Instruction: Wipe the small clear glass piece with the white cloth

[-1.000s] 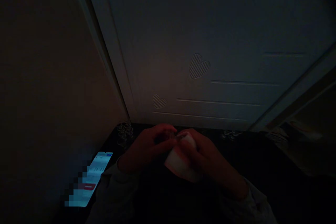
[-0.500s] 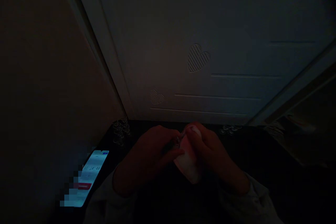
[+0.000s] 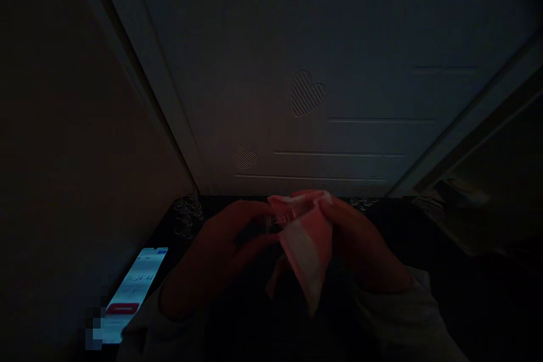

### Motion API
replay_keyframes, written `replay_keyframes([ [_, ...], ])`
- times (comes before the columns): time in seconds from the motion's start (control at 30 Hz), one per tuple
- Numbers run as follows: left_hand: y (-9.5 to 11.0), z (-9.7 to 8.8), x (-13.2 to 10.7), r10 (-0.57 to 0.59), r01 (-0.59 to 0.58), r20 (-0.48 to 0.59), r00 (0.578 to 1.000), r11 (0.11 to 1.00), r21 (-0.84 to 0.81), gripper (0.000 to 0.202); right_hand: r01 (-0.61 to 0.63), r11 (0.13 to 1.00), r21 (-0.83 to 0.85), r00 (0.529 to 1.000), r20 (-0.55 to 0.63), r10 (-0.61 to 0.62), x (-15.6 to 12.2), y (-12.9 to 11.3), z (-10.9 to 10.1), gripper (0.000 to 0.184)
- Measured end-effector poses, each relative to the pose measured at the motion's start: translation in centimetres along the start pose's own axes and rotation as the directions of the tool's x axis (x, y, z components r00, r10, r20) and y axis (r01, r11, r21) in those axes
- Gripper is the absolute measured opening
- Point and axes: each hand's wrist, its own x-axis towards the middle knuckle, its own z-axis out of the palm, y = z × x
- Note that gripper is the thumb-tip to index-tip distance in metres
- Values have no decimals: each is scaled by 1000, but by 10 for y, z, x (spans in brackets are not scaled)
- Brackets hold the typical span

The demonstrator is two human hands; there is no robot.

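Note:
The scene is very dark. My right hand (image 3: 362, 232) is closed on a pale cloth (image 3: 314, 240) that looks pink and whitish, its corners hanging down. A small clear, glass-like piece (image 3: 274, 222) shows between the fingertips of my left hand (image 3: 229, 246), its right part against the cloth. Its exact kind cannot be made out. Both hands are close together over a dark tabletop (image 3: 271, 328), with the cloth opened somewhat around the clear piece.
A lit phone (image 3: 136, 288) lies at the left. Small clear rounded items are clustered at the back left (image 3: 186, 215), and others (image 3: 362, 202) sit behind my right hand. A pale panel with heart reliefs (image 3: 307, 93) rises behind the table. Indistinct things (image 3: 462, 195) lie at the right.
The cloth has opened out and hangs lower, and the clear piece shows more. My hands have moved slightly apart. The view has shifted a little.

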Motion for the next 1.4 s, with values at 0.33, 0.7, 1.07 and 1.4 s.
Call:
replay_keyframes([
  [0.33, 2, -5, -3, 11, -9, 74, 997, 1000, -27, 32, -20, 972, -233, 995, 86, 41, -4, -2, -8, 24],
  [0.7, 2, -2, -4, 17, -18, 78, 997, 1000, 13, 35, -23, 930, -367, 998, 46, 43, -3, 2, -10, 19],
  [1.07, 4, 0, -3, -18, 17, 86, 996, 1000, 16, 31, 3, 874, -486, 998, 56, 28, -1, 3, -14, 4],
  [1.4, -2, -9, -6, -7, 10, 82, 997, 1000, -26, 27, 30, 798, -602, 998, 61, 8, -5, -3, -31, 20],
])
